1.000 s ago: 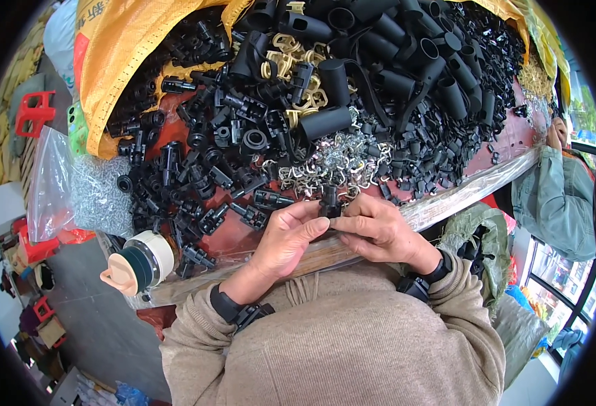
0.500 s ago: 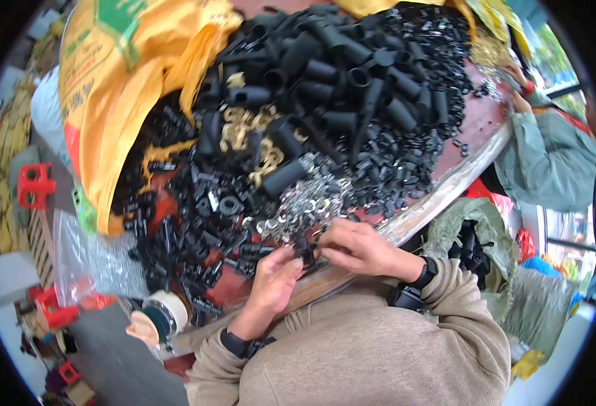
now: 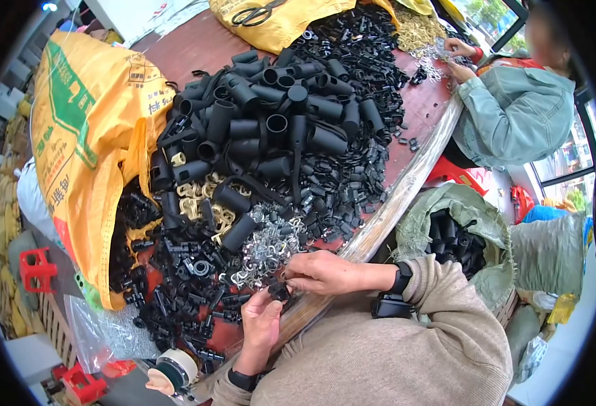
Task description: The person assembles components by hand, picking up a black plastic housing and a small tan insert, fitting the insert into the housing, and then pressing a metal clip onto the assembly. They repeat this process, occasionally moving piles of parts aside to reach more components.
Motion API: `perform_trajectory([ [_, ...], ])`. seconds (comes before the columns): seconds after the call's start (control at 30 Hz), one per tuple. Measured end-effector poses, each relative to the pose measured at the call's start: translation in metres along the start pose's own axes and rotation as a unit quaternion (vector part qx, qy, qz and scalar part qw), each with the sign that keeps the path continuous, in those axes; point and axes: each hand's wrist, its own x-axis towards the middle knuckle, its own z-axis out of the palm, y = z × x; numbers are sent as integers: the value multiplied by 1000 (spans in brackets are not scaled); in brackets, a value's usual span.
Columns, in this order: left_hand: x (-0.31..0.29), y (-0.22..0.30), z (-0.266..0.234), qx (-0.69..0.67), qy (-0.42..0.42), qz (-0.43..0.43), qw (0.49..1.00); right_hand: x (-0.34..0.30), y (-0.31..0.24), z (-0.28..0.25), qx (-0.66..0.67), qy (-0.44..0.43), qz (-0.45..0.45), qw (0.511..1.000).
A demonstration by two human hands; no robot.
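Pinched between the thumb and fingers of my left hand (image 3: 262, 323) is a small black plastic part (image 3: 279, 290), just above the table's near edge. My right hand (image 3: 319, 273) meets it from the right, fingertips curled closed against its upper side; whatever they grip is hidden. Right beyond my fingers lies a heap of small silver metal hooks (image 3: 271, 247). Left of my hands spread loose black plastic fittings (image 3: 200, 267). Small black clips (image 3: 342, 186) lie farther right, and gold-coloured metal pieces (image 3: 191, 191) sit past the silver heap.
Black tubes (image 3: 264, 128) pile up mid-table. A yellow woven sack (image 3: 88, 135) spills black parts at left; scissors (image 3: 257, 13) lie on yellow sacking behind. A green sack (image 3: 494, 203) of black parts stands right of the wooden edge (image 3: 406, 186). Another person (image 3: 514, 111) handles small metal pieces at far right.
My view has tilted up, so the table sits lower and more to the left, and more of the other person shows. The black part now stands out more plainly between my hands.
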Motion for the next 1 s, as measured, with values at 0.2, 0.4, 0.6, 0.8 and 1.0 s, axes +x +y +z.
perform_trajectory([
  [0.2,4,0,1,-4,0,9,1000,-1,0,-1,39,6,5,999],
  [0.4,6,-1,1,-52,0,11,999,3,-9,-4,98,-17,26,995],
  [0.6,6,3,4,-78,5,-18,997,0,5,1,188,9,21,982],
  [0.8,9,0,-2,-191,-80,-36,978,7,-2,1,158,-9,44,986],
  [1.0,6,2,-3,-220,-81,-79,969,5,2,3,135,-34,12,990],
])
